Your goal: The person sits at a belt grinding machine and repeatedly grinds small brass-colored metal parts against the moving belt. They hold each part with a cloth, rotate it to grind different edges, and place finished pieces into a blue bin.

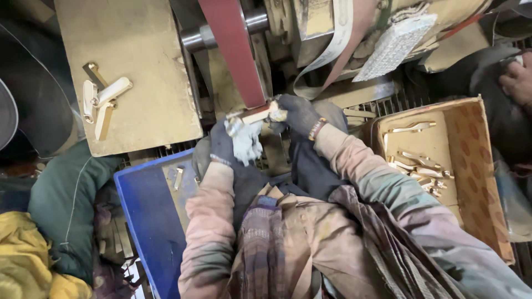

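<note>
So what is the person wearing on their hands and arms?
Both hands wear dark gloves. The left hand also has pale grey cloth around it, and the right hand has a beaded band at the wrist. Dusty, faded pinkish long sleeves cover both arms.

A brown board (133, 50) lies at the top left. A few small brass pieces (102, 99) lie in a heap on the board. Below the board sits a blue tray (147, 221) with one small brass bit (178, 178) in it. Far to the right of the board stands a cardboard box (476, 166) with more brass pieces (421, 166) inside. Left of the tray lie green cloth (61, 205) and yellow cloth (27, 254).
</note>
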